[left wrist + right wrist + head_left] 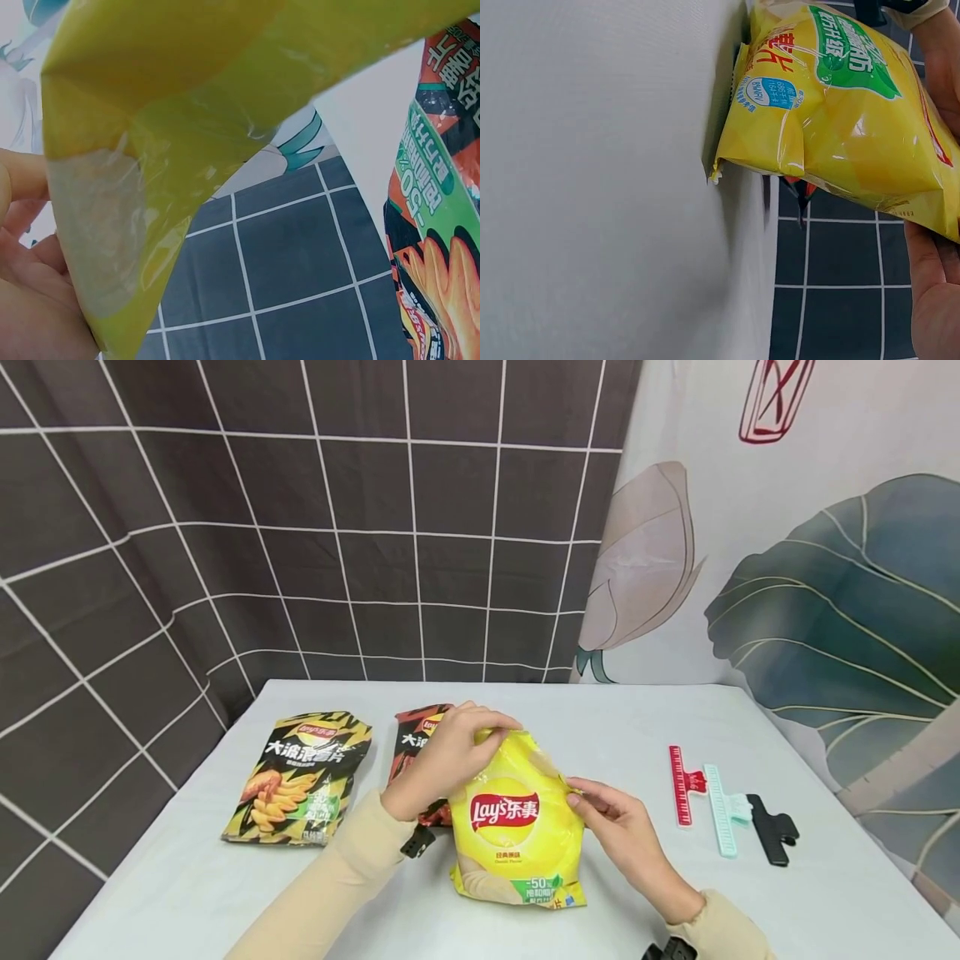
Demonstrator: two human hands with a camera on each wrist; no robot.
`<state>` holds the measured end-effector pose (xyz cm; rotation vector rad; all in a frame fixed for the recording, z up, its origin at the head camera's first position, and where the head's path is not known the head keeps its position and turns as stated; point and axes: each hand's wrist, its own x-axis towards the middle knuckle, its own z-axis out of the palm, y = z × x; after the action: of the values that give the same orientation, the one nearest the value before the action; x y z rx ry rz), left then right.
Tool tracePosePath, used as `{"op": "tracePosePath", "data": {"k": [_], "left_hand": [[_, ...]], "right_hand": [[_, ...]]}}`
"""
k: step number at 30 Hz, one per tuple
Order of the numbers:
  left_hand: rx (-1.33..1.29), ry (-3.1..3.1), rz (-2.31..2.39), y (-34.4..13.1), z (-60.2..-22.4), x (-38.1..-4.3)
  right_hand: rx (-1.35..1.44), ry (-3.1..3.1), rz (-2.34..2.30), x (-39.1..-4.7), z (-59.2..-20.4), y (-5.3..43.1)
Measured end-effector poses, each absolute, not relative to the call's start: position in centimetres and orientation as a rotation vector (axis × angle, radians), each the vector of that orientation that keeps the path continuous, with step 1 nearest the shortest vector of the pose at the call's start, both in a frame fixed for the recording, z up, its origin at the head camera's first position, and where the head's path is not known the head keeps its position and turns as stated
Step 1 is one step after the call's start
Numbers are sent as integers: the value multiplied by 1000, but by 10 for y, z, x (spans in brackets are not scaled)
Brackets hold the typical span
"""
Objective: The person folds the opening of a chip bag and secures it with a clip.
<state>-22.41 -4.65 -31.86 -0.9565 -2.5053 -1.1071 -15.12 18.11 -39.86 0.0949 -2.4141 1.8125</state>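
Note:
A yellow Lay's chip bag (pixel 506 852) stands upright, slightly tilted, at the front middle of the white table, its printed front toward me. My left hand (pixel 457 752) grips the bag's top left edge from above, fingers behind it and thumb in front. With thumb and fingertips my right hand (pixel 618 827) pinches the bag's upper right corner. The right wrist view shows the puffed lower part of the bag (pixel 855 127), its bottom seam at the table. In the left wrist view the yellow film (pixel 187 90) covers much of the scene.
Left on the table (pixel 622 718) lies a black-and-yellow chip bag (pixel 300 781). A black-and-red chip bag (pixel 408 739) is partly hidden behind my left arm. At right lie a red clip (pixel 681 785), a light blue clip (pixel 722 810) and a black clip (pixel 768 829).

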Motion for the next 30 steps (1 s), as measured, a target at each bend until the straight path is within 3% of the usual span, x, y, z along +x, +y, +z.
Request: {"op": "tracePosePath", "data": {"k": [13, 30], "left_hand": [[-1022, -2488, -1129, -48, -318, -224], [-1011, -2529, -1201, -52, -318, -220]], "right_hand": [[358, -2316, 1851, -150, -406, 187], [194, -2388, 1790, -147, -404, 184]]}}
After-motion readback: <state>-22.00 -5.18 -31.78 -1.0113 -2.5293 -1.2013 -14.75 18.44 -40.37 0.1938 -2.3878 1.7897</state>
